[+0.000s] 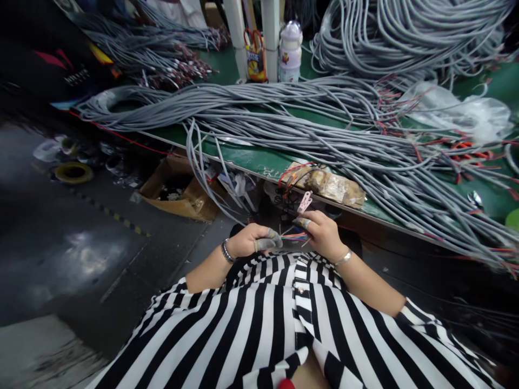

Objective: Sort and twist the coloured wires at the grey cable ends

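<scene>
Wires point(294, 237), green table point(243, 155), perhaps concrete floor point(101, 240)

Nothing legible (all too blurred).

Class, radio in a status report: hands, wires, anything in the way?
Left hand closed on coloured wires; right hand at their other end. Pink clip just beyond right hand, not visibly blocking.

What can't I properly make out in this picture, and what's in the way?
All in the head view:
- Coloured wires: the parts inside the left hand and right hand, hidden by the fingers.
- Big cable coil: its top, cut off by the upper edge.
- Green thing: what it is, cut off by the right edge.
- Cardboard box: its contents, too dark and small.
</scene>
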### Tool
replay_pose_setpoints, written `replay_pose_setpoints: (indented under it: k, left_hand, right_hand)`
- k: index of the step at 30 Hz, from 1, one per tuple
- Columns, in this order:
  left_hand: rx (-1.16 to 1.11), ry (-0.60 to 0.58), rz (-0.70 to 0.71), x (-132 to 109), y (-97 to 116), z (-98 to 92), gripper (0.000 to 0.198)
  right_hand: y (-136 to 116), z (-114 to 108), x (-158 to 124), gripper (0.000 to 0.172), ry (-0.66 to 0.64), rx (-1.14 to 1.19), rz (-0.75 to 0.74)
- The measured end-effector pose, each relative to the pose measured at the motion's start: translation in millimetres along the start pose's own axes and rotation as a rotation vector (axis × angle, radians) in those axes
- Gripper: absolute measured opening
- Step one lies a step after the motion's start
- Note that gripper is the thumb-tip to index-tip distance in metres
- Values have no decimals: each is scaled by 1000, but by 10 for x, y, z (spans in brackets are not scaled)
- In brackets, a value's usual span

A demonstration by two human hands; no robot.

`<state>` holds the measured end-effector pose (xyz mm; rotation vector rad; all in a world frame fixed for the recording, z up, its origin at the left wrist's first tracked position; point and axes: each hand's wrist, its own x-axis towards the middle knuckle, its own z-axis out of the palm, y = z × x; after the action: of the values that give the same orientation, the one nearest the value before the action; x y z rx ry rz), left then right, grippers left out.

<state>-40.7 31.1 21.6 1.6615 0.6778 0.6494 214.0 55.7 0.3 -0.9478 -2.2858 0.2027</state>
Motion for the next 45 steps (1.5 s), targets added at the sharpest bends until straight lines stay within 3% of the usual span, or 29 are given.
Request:
replay_pose_setpoints:
  k: [3,7,10,13,15,20,22,28,35,45]
  left_hand:
    - [281,95,228,-34,83,-46,26]
    - [568,271,375,27,124,-53,19]
    - [622,307,421,161,87,-21,19]
    - [609,302,425,317,22,1,19]
    - [569,292,380,410,-21,-4,20]
    - [447,243,259,572,-87,-50,28]
    - [423,235,247,609,-99,-56,31]
    - [376,223,240,680,-141,-50,33]
    - [372,124,252,746,-196,-50,38]
    - [377,92,236,812,-258,-9,40]
  right_hand:
    - [168,29,-100,12,-3,202,290]
    - [276,68,-131,43,55,855,857]
    - [245,35,5,57,-56,1293,1056]
    - [180,-12,201,56,-177,1500,1039]
    - [140,-11,299,50,-156,1497,992]
    - [101,98,347,48,224,1188,901]
    - [109,132,343,51,282,1178,921]
    - [111,147,432,59,111,1450,976]
    - [65,183,503,62,272,1473,976]
    - [73,223,481,60,299,1529,972]
